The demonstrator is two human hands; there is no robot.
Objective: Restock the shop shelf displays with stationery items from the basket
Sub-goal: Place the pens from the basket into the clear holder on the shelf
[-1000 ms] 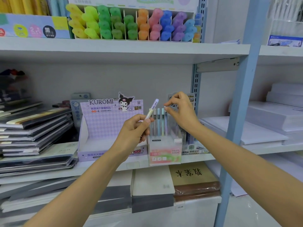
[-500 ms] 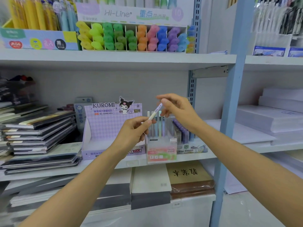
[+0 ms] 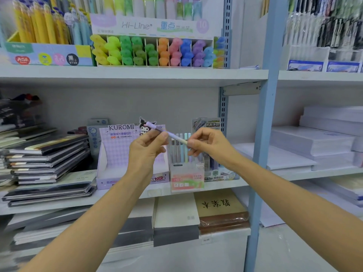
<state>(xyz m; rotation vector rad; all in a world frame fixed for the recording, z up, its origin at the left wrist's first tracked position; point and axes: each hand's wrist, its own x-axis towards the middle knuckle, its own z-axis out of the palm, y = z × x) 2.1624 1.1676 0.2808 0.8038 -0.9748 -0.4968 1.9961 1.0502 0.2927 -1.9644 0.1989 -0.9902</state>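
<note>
A pale purple pen (image 3: 172, 135) lies almost level between my two hands in front of the middle shelf. My left hand (image 3: 146, 149) pinches it near its upper left end, and my right hand (image 3: 208, 143) pinches its lower right end. Just behind and below stands a clear pen display box (image 3: 186, 178) labelled Fruit Soda, holding several pastel pens upright. To its left sits the purple Kuromi display box (image 3: 115, 154). No basket is in view.
Stacked notebooks (image 3: 45, 160) fill the shelf's left side. Highlighter display (image 3: 157, 52) and yellow pens (image 3: 41, 28) sit on the upper shelf. A blue upright post (image 3: 263, 134) divides the shelves; paper reams (image 3: 314, 142) lie to its right. Book stacks (image 3: 176, 218) sit below.
The pen has swung from pointing up and right to lying nearly level, its cap end now to the left. My right hand has closed onto its lower end.
</note>
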